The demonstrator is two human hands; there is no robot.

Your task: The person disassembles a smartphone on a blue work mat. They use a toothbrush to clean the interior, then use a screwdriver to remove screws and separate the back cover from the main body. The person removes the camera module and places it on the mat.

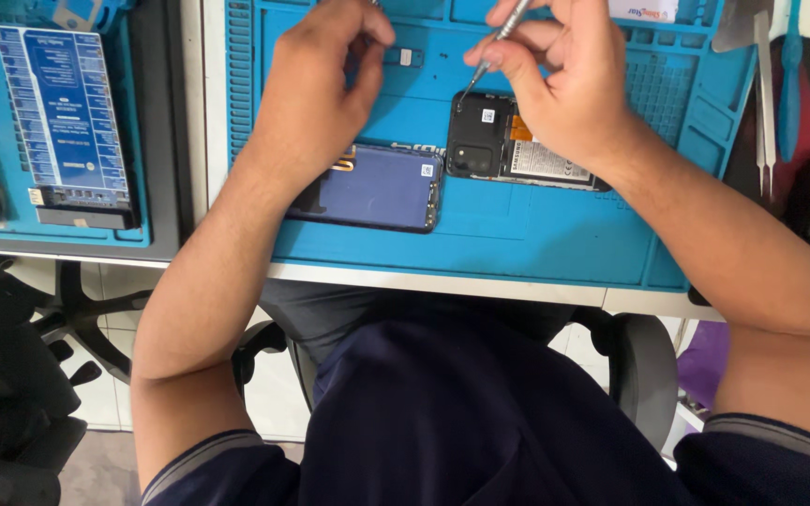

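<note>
Fingers of right hand pinch slim metal tool over opened phone; left hand curled, grip unclear.

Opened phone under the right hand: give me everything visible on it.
The opened phone lies flat on the blue work mat, back cover off. A black inner frame with a camera block covers its left part; to the right show an orange flex strip and a pale labelled battery. The right hand rests over its right part and holds a thin metal tool whose tip meets the upper left corner. A separate dark blue back cover lies just left of it, apart.
</note>
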